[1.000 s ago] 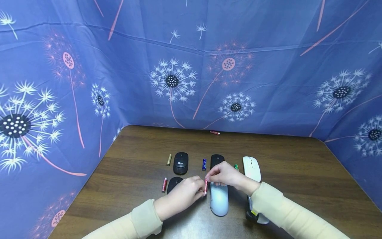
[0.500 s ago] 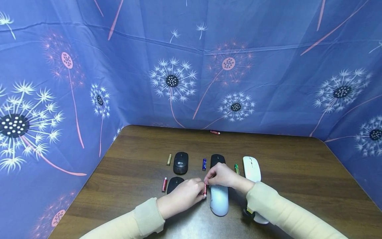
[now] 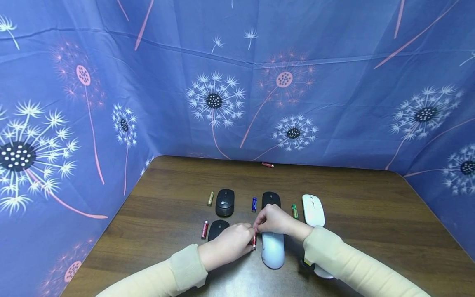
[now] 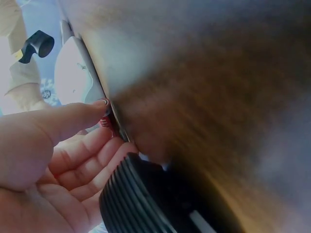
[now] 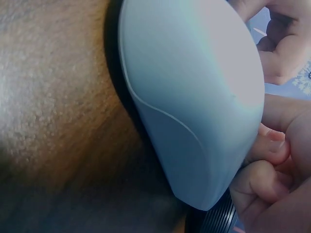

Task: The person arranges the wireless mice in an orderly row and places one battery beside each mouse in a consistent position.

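Note:
In the head view a red battery (image 3: 254, 242) is between my two hands, just left of a pale grey mouse (image 3: 273, 252). My left hand (image 3: 229, 244) pinches its near part; the left wrist view has the thumb on the end of the battery (image 4: 104, 121). At its far end, the right hand (image 3: 273, 218) holds it with thumb and finger, reaching over the grey mouse (image 5: 194, 87), which hides the battery from the right wrist view. A black mouse (image 3: 218, 227) lies partly behind my left hand.
Around the hands lie another red battery (image 3: 205, 229), a gold battery (image 3: 210, 199), a blue battery (image 3: 254, 204), a green battery (image 3: 295, 211), black mice (image 3: 224, 202) and a white mouse (image 3: 313, 209). One more red battery (image 3: 267, 164) lies at the back edge, by the patterned cloth (image 3: 237, 82).
The red battery between the hands has shifted slightly toward me and left. My right hand has come a little nearer, uncovering the green battery; the left hand has moved slightly right.

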Demonstrator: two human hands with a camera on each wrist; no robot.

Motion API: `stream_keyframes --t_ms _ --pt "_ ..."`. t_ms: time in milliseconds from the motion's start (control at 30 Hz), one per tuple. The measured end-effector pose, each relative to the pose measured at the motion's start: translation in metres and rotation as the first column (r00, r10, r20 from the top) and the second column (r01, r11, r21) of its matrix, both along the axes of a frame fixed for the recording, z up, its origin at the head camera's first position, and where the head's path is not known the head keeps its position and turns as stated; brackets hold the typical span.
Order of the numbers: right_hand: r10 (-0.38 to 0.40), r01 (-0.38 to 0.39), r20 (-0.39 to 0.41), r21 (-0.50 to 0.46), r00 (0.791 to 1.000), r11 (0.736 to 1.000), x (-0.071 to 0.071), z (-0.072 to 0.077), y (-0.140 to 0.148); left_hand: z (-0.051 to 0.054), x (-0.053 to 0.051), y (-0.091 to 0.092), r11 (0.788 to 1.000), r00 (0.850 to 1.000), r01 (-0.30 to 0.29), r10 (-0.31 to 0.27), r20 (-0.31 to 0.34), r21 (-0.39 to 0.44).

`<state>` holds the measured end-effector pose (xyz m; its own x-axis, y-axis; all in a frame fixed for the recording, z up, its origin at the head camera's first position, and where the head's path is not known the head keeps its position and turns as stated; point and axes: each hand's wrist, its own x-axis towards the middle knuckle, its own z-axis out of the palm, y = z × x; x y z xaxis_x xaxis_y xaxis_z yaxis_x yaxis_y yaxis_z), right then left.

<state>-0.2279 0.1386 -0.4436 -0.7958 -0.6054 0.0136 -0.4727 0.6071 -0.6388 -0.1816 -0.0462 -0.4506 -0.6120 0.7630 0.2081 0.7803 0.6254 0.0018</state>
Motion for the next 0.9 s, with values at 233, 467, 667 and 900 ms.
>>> stream_keyframes --t_ms 233,467,667,900 --pt "-0.010 0.010 -0.030 0.031 0.999 0.999 0.0016 0.0011 -0.0038 0.0018 0.0016 0.0004 1.000 1.000 -0.004 0.004 -0.003 -0.012" --pt "-0.002 0.005 -0.051 0.048 0.999 0.999 0.0027 0.0019 -0.0056 -0.0009 0.0021 -0.0001 1.000 0.998 0.009 -0.010 -0.057 -0.023" --pt "0.009 -0.007 -0.047 0.041 0.999 0.999 0.0031 0.0025 -0.0055 -0.0010 0.0018 -0.0001 1.000 0.997 0.025 -0.026 -0.068 -0.015" --pt "0.002 -0.001 -0.026 0.025 1.000 1.000 0.0034 0.0051 -0.0029 -0.0006 0.0014 -0.0018 0.999 0.997 0.042 -0.043 -0.066 -0.007"
